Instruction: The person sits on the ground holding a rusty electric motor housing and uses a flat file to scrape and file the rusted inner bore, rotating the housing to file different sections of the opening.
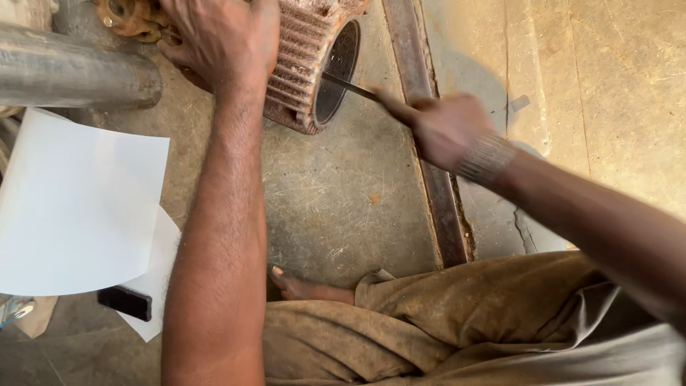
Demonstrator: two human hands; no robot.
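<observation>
At the far left, a grey metal pipe (71,71) lies horizontally on the concrete floor (336,200). Below it lie two white paper sheets (71,207), overlapping, with a small black rectangular object (125,302) resting on the lower sheet's edge.

The left forearm rises almost straight up the frame from the bottom edge, elbow low, wrist near the top. The left hand (218,36) is palm down, fingers spread and curled over the upper side of a rusty finned motor housing (307,64), pressing on it. Rusty ring-shaped parts (128,18) lie just beside the fingertips at the top edge.

The housing lies on its side on the floor, near the top centre, its round open end facing right.

A thin metal rod (350,86) enters that opening at a shallow angle. The right hand (443,129) is closed around the rod's outer end, index finger extended along it; motion blur hides the finer grip. The right forearm runs from the lower right corner up and left, a ribbed band (486,159) at the wrist.

A rusty steel rail (429,179) runs vertically beneath the right hand. Below centre, a bare foot (307,287) and brown trousers (429,322) are visible.
</observation>
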